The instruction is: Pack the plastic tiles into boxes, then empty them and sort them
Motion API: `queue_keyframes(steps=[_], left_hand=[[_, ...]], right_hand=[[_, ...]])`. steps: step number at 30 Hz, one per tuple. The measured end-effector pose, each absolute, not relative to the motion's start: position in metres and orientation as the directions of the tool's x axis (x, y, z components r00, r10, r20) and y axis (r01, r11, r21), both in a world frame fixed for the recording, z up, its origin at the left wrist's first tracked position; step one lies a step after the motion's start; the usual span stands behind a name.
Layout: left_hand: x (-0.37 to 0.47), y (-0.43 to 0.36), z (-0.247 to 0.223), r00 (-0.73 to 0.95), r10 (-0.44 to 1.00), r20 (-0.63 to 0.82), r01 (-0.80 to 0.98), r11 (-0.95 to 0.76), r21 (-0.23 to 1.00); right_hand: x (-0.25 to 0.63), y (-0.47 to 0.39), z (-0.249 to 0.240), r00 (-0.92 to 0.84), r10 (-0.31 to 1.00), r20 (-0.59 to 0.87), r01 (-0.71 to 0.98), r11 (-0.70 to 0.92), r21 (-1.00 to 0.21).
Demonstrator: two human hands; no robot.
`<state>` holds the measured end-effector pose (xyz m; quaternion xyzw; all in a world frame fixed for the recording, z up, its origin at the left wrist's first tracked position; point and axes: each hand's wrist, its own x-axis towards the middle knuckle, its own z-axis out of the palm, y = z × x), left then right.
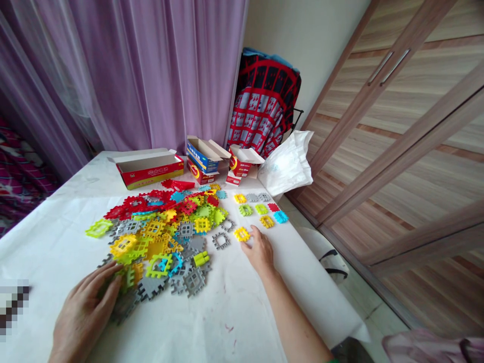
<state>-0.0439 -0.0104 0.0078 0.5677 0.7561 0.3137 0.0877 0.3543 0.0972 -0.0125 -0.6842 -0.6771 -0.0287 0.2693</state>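
Note:
A loose pile of interlocking plastic building pieces [151, 229] in red, yellow, green, grey and blue spreads over the table. At its near left edge lies my left hand [88, 297], thumb and fingers apart, fingertips against green and grey pieces. Its fingertips are partly hidden among them. To the right of the pile, my right hand [260, 251] pinches a yellow square building piece [242, 234] between thumb and forefinger, low over the white tabletop. Beyond that hand sit several sorted pieces, among them a yellow one [266, 221], a blue one [281, 217] and a green one [245, 209].
An open red box [151, 174] stands behind the pile. Near it, a blue box [204, 156] and smaller red boxes [242, 164] are stacked. A white plastic bag [289, 164] lies at the back right corner. Wooden wardrobe doors [397, 126] rise beyond the table's right edge.

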Motion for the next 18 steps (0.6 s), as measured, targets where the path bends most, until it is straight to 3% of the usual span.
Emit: queue_keyframes(steps=[5,12,16,18], left_hand=[[-0.045,-0.011,0.005,-0.328,0.919,0.217,0.811,0.156,0.564],[-0.047,-0.011,0.002,-0.322,0.921,0.221,0.819,0.154,0.552],[-0.048,-0.011,0.001,-0.312,0.921,0.232,0.825,0.142,0.546],[-0.048,-0.011,0.0,-0.304,0.922,0.241,0.829,0.131,0.544]], right_hand=[[0.355,0.098,-0.019,0.13,0.881,0.455,0.922,0.062,-0.383],[0.362,0.093,-0.009,0.166,0.922,0.35,0.911,-0.007,-0.413],[0.376,0.097,-0.003,0.018,0.911,0.411,0.897,0.166,-0.409],[0.382,0.1,-0.003,-0.058,0.926,0.372,0.88,0.223,-0.418]])
